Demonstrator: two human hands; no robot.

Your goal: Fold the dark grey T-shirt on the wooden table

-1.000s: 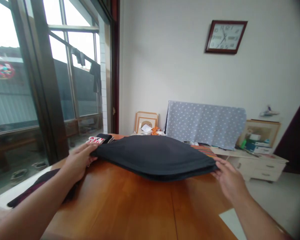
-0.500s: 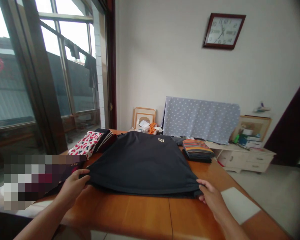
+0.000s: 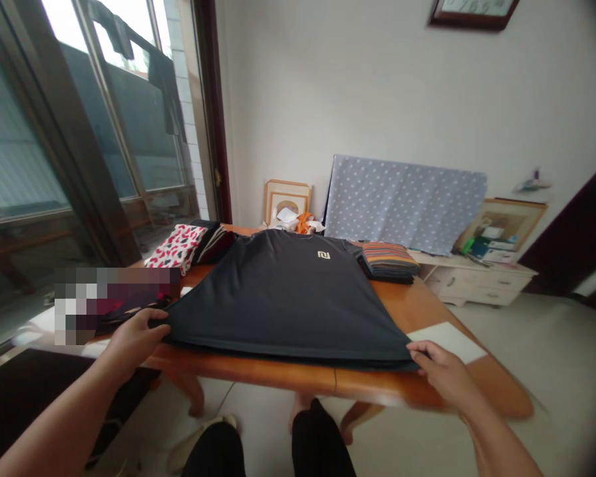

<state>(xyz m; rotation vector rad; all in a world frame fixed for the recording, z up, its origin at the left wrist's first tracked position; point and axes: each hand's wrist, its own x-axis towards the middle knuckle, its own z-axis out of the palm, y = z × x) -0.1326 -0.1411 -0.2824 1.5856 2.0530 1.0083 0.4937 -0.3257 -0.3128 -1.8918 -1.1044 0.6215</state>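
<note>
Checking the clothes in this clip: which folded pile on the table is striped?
The folded stack right of the dark T-shirt, with orange and yellow stripes; the heart-print pile left of the shirt shows red hearts on white.

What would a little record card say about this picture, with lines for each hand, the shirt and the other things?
Left hand: gripping the near left hem corner of the dark T-shirt
Right hand: at the near right hem corner, grip unclear
Shirt: spread flat on the wooden table, collar far away, small pale logo on the chest
Right of shirt: folded striped cloth
Left of shirt: heart-print cloth
Behind table: polka-dot cloth
</note>
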